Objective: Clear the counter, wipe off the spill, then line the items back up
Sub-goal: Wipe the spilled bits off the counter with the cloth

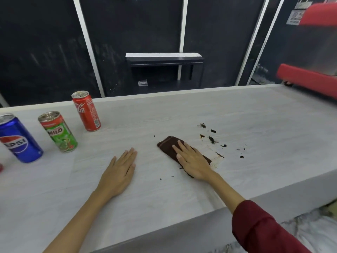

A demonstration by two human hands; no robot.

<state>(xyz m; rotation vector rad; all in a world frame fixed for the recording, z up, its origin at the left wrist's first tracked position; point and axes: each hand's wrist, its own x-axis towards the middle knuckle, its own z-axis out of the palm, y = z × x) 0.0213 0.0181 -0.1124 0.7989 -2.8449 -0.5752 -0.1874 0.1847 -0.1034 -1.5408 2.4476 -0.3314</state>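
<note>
The brown cloth (169,146) lies folded near the middle of the worktop (255,114), just beside the spill (212,141) — dark flecks and a brownish smear that run from it toward the far right corner. The right hand (191,159) presses flat on the cloth, fingers (179,148) straight and spread, gripping nothing; a flat palm suits pushing the cloth across the mess. The left hand (119,170) rests flat on bare worktop toward the near edge, fingers straight, apparently bracing the body for the wipe. The Coca-Cola can (86,111), Milo can (58,132) and Pepsi can (18,139) stand upright toward the left edge, well apart from the spill — moved clear, it seems. A red scrap at the left edge is too cropped to name.
</note>
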